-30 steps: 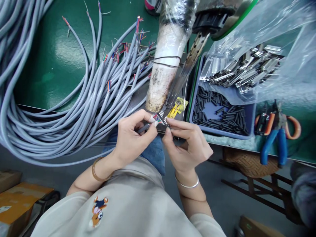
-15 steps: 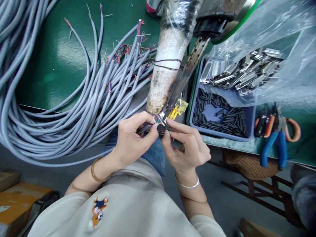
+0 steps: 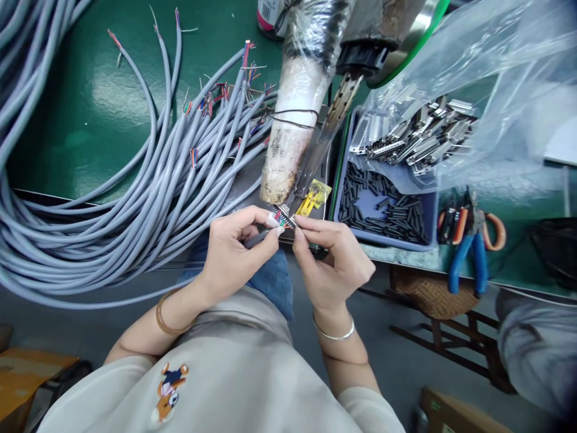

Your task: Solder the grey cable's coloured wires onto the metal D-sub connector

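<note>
Cable assembly workshop, I'm at a green-matted desk (image 3: 90, 120). Big bundle of grey multicore cables (image 3: 112, 198) with stripped ends showing coloured cores. Blue tray (image 3: 428, 204) full of short black sleeves (image 3: 383, 207), clear bag of metal D-sub connectors (image 3: 415, 141) over it. Blue- and orange-handled pliers (image 3: 469, 240) to the right. Grubby wrapped fixture (image 3: 293, 120) mounted straight ahead. Cardboard boxes (image 3: 27, 373) on the floor.

Grey cable end (image 3: 258, 238): jacket stripped, coloured wires (image 3: 280, 220) fanned out at tip, lying roughly level, pointing right. Small metal connector (image 3: 288, 217) touches the wire tips, tilted. Both held above the bench's front edge, between the two hands' fingertips.
</note>
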Demonstrator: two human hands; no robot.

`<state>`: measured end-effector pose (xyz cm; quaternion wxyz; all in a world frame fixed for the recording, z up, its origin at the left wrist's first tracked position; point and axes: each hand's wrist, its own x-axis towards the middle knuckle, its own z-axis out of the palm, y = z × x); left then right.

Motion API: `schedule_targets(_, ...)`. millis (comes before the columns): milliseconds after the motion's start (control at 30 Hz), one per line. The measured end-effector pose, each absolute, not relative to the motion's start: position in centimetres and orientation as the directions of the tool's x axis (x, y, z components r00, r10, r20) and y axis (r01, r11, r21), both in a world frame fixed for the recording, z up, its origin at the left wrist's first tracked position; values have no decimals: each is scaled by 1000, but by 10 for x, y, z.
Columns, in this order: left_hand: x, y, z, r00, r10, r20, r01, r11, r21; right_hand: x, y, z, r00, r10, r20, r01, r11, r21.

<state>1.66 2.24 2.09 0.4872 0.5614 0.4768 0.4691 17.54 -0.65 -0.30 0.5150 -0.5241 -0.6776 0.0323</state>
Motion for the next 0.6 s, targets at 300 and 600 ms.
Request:
schedule_targets(300,18,20,11,47,986,157,154,-163,975,174,-1,-3,92,753,652,641,456,-617)
schedule_targets(600,20,23,10,35,969,244,199,-246,949,175,3,-7,83,756,649,646,455,-613)
